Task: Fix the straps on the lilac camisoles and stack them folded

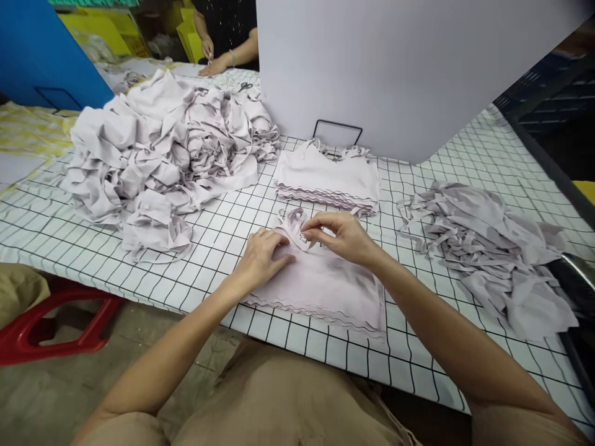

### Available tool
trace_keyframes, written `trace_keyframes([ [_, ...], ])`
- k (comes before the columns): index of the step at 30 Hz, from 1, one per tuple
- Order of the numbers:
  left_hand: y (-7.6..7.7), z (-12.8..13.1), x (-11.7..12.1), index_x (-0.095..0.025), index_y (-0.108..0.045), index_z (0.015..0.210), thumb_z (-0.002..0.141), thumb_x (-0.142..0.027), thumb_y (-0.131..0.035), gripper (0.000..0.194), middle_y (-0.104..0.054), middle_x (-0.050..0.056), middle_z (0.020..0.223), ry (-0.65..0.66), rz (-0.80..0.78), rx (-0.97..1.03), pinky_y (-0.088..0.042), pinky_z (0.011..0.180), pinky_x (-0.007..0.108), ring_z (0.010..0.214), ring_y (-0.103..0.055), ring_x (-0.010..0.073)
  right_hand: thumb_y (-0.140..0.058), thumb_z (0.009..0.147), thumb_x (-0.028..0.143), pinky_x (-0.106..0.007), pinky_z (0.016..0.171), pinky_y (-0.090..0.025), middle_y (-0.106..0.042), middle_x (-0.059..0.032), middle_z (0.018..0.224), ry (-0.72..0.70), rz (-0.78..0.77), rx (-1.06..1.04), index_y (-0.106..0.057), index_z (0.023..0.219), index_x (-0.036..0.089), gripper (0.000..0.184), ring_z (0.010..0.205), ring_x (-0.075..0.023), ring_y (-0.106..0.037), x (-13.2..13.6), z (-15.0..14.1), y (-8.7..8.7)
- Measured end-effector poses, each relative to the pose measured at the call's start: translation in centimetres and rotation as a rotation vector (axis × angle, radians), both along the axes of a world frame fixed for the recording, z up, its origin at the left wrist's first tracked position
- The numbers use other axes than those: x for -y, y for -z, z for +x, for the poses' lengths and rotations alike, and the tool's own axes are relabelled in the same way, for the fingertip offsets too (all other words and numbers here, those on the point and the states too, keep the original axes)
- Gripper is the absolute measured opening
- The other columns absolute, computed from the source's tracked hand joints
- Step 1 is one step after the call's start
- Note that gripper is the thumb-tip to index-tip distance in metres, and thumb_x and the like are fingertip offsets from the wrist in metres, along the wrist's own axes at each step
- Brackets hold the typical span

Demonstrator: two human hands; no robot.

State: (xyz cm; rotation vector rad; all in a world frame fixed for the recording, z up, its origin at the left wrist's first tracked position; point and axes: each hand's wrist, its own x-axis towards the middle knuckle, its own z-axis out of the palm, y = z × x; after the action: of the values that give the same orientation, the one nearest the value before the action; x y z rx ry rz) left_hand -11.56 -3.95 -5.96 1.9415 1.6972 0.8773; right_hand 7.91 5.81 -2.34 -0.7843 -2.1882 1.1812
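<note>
Straps (294,222) at frame centre, between left hand (258,257) and right hand (348,238).
Pale cloth stack (325,286) lies lower centre, long axis left to right, dipping slightly toward lower right; straps bunch at its upper edge. Right hand nearer them, from their right, thumb and forefinger tips close together; cannot tell whether they grip. Left hand rests on the stack's left part, thumb spread from fingers.

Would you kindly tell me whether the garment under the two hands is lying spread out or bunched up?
Mostly spread: the garment has its broad part lying flat, while thin straps bunch beside the right hand.
</note>
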Motion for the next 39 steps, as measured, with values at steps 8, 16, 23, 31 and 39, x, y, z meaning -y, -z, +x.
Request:
trace_keyframes([
  [8,0.9,0.6,-0.6,-0.021,-0.064,0.083,0.079,-0.029,-0.081,0.019,-0.070,0.000,0.095,-0.018,-0.132,-0.006,-0.032,0.091,0.042,0.098,-0.057,0.0244,-0.068,0.087,0.025,-0.035,0.076,-0.051,-0.070,-0.0030,0.080,0.015,0.017,-0.032,-0.073,0.082,0.022,0.008,0.078,-0.0176,-0.063,0.0,0.7,2.0],
  [16,1.9,1.0,0.0,-0.024,-0.073,0.081,0.083,-0.028,-0.078,0.007,-0.071,-0.002,0.079,-0.007,-0.028,0.050,-0.029,0.093,0.042,0.085,-0.058,0.0200,-0.064,0.090,0.019,-0.035,0.078,-0.048,-0.067,-0.0026,0.080,-0.045,0.063,-0.005,-0.070,0.083,0.021,0.009,0.082,-0.0181,-0.060,0.9,0.3,3.8],
  [23,2.0,1.0,0.0,-0.023,-0.072,0.080,0.087,-0.027,-0.071,0.008,-0.070,-0.003,0.076,0.006,0.001,0.017,-0.031,0.093,0.041,0.081,-0.057,0.0177,-0.065,0.092,0.019,-0.036,0.075,-0.047,-0.065,-0.0033,0.079,-0.063,0.050,-0.065,-0.068,0.085,0.021,0.008,0.081,-0.0187,-0.056,1.9,-0.1,4.8],
  [31,1.9,1.1,0.1,-0.023,-0.068,0.076,0.086,-0.024,-0.070,0.011,-0.069,-0.004,0.073,0.012,0.006,0.037,-0.031,0.096,0.041,0.077,-0.056,0.0169,-0.064,0.093,0.017,-0.036,0.074,-0.046,-0.064,-0.0033,0.079,-0.064,0.077,-0.097,-0.067,0.085,0.021,0.009,0.080,-0.0187,-0.055,2.0,0.0,5.1],
  [39,2.0,1.0,0.0,-0.022,-0.067,0.075,0.086,-0.023,-0.069,0.011,-0.067,-0.005,0.070,0.021,0.026,0.055,-0.031,0.094,0.041,0.076,-0.056,0.0160,-0.064,0.093,0.016,-0.037,0.077,-0.046,-0.065,-0.0031,0.079,-0.070,0.068,-0.133,-0.068,0.086,0.021,0.009,0.081,-0.0185,-0.057,2.0,0.0,5.3],
])
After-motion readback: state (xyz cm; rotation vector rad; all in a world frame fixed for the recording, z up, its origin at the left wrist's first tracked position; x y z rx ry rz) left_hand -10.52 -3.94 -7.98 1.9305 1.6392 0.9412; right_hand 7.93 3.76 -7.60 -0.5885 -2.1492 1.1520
